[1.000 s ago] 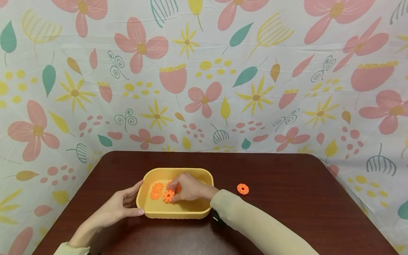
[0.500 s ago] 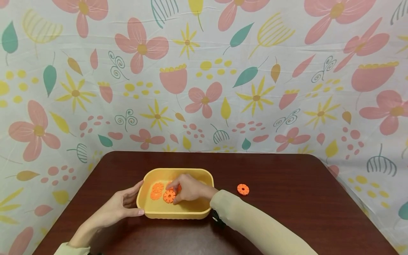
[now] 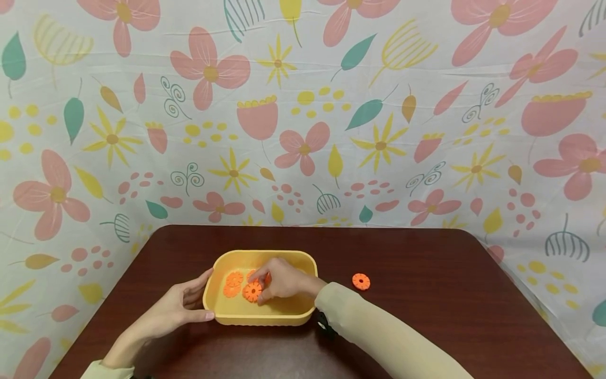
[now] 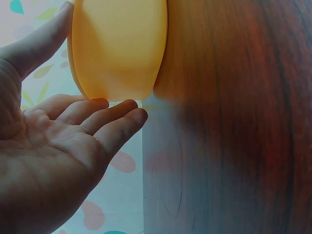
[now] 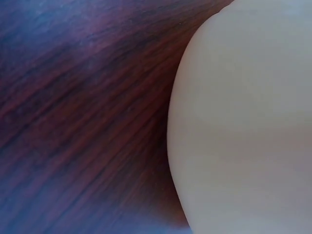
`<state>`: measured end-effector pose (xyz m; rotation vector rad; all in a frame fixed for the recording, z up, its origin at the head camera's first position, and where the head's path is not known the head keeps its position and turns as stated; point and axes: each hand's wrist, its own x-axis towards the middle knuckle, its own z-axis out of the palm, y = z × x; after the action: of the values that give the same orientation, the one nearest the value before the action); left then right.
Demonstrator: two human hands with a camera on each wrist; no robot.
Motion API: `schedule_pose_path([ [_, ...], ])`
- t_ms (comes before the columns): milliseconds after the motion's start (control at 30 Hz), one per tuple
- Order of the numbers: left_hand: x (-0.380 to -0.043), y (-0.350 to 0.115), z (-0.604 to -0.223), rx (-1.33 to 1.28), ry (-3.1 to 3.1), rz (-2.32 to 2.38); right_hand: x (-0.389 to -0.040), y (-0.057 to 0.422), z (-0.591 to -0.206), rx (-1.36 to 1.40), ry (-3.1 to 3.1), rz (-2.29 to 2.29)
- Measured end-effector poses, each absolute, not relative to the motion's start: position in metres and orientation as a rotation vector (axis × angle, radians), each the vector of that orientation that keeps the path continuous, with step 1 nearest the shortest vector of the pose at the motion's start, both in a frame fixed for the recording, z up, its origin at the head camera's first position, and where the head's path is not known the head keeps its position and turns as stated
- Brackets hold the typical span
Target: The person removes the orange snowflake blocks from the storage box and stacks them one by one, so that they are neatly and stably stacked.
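Note:
A yellow plastic tub [image 3: 265, 319] with rounded corners stands on the dark wooden table. At its left end my left hand [image 3: 172, 308] holds it, thumb on the near corner and fingers along the end wall; the left wrist view shows this hand [image 4: 73, 131] against the tub [image 4: 119, 48] too. My right hand [image 3: 283, 279] reaches inside, its thumb and fingers pinching an orange notched disc [image 3: 252, 291]. More such discs [image 3: 232, 289] lie on the tub's bottom to the left, and others are partly hidden behind the right fingers.
One orange notched disc [image 3: 361, 281] lies on the table [image 3: 416, 305] to the right of the tub. A flower-patterned cloth [image 3: 303, 189] hangs behind the table. The pale sleeve [image 5: 243, 122] fills much of the right wrist view, hiding the hand there.
The right hand and the disc it pinches have shifted very slightly to the right inside the tub. The left hand, the tub and the disc on the table have stayed put.

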<state>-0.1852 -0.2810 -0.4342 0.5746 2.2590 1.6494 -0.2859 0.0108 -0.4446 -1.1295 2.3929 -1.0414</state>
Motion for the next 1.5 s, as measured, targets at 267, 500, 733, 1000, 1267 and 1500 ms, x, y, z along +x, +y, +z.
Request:
schedule_pose_path([
  [267, -0.185, -0.280, -0.433, 0.561, 2.267, 1.646, -0.283, 0.016, -0.439, -1.099, 2.354, -1.110],
  [500, -0.184, -0.280, -0.433, 0.575, 2.274, 1.640, -0.281, 0.020, -0.433, -1.120, 2.338, -1.178],
  [733, -0.184, -0.281, -0.433, 0.584, 2.269, 1.648, -0.278, 0.025, -0.427, -1.131, 2.314, -1.232],
  [1000, -0.185, -0.281, -0.435, 0.585, 2.271, 1.648, -0.276, 0.032, -0.418, -1.143, 2.289, -1.278],
  [1267, -0.185, -0.282, -0.435, 0.581, 2.282, 1.640, -0.274, 0.041, -0.414, -1.239, 2.326, -1.296],
  [1500, -0.184, -0.281, -0.434, 0.581, 2.284, 1.635, -0.273, 0.053, -0.409, -1.265, 2.346, -1.337],
])
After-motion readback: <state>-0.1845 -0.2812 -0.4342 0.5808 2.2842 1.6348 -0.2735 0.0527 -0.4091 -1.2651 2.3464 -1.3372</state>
